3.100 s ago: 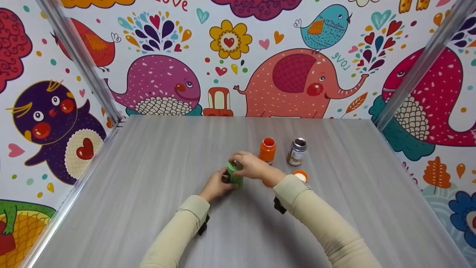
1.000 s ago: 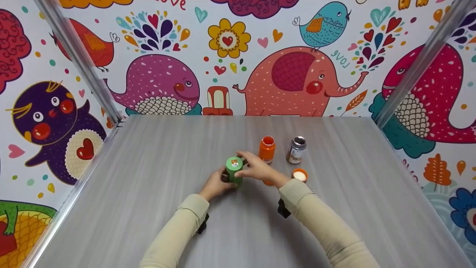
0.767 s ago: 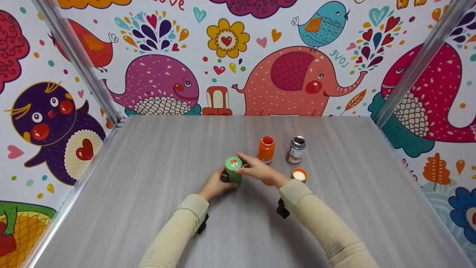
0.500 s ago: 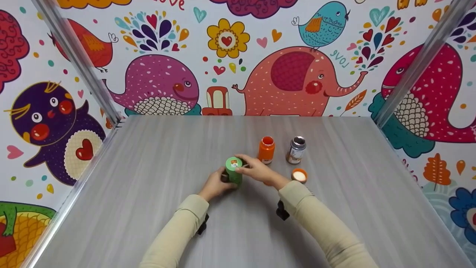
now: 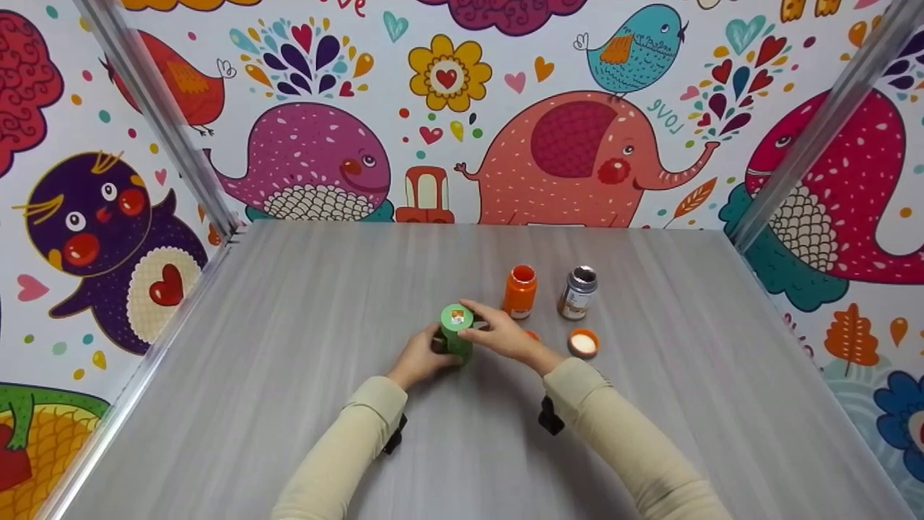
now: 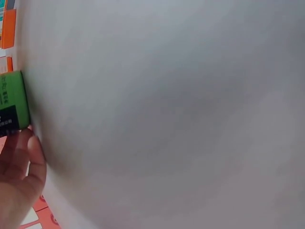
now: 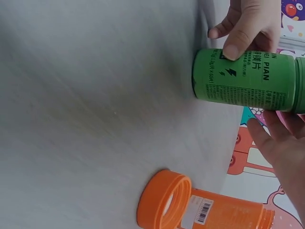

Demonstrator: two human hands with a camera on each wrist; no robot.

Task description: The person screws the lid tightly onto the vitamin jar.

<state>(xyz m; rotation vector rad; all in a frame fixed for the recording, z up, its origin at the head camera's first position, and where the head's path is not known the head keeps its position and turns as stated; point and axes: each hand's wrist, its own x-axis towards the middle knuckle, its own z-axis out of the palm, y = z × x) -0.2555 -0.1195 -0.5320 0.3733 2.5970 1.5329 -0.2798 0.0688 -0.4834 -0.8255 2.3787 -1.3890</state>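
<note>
A green bottle (image 7: 243,78) with a green screw cap (image 5: 457,318) stands upright on the table in the head view. My left hand (image 5: 421,357) holds its lower body, with the thumb on the label side in the right wrist view. My right hand (image 5: 503,336) is at the cap, thumb and fingers about its rim from the right; the far fingertips are partly hidden. In the left wrist view only the bottle's lower end and part of the left hand show, at the left edge.
Behind the right hand stand an uncapped orange bottle (image 5: 520,295) and an uncapped grey bottle (image 5: 577,296). An orange cap (image 5: 583,344) with a white inside lies beside the right wrist. Another orange cap (image 7: 150,198) is mostly hidden by the right hand in the head view.
Three seconds ago my right hand covered the bottle's top; it has since shifted right, so the cap's top shows. Its fingers spread, then drew in at the rim. The left hand keeps its hold.
</note>
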